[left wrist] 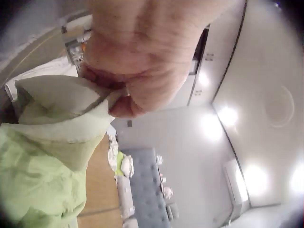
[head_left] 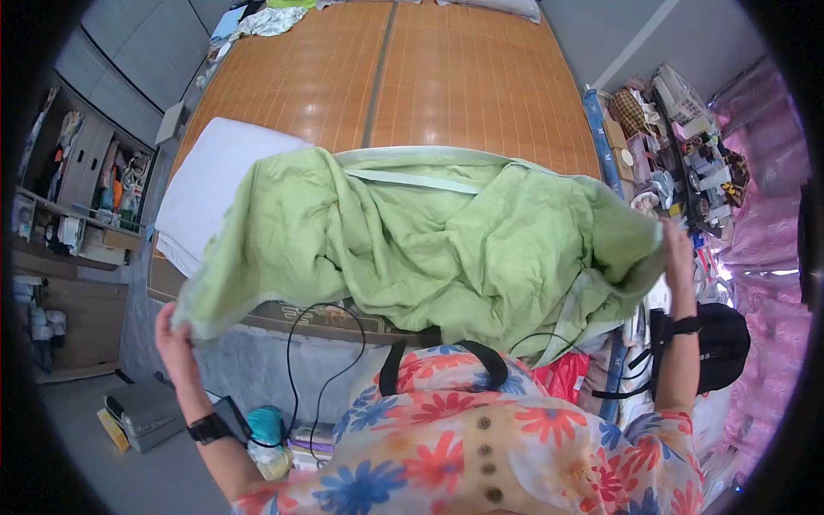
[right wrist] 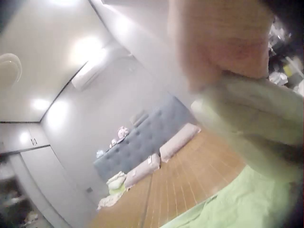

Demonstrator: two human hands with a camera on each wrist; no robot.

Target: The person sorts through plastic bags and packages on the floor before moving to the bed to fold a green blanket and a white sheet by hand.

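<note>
A light green bed cover [head_left: 412,232] with pale edging hangs bunched in folds between my two hands, across the foot of the bed. At the left, my left hand [head_left: 178,343] pinches one corner of it; in the left wrist view the thumb [left wrist: 126,108] presses on the pale edging. My right hand [head_left: 678,253] grips the opposite corner, held out to the right at about chest height. The right wrist view is blurred there, with the green cloth [right wrist: 256,123] coming out from under the fingers. A folded white sheet [head_left: 215,172] lies partly under the cover.
An orange-brown bed mat [head_left: 472,77] covers the bed, with pillows [right wrist: 180,142] against a blue padded headboard [right wrist: 147,137]. Cluttered shelves [head_left: 687,163] and a black bag [head_left: 721,348] stand at the right. A looped black cable [head_left: 292,369] hangs before me; a grey case [head_left: 154,412] sits left.
</note>
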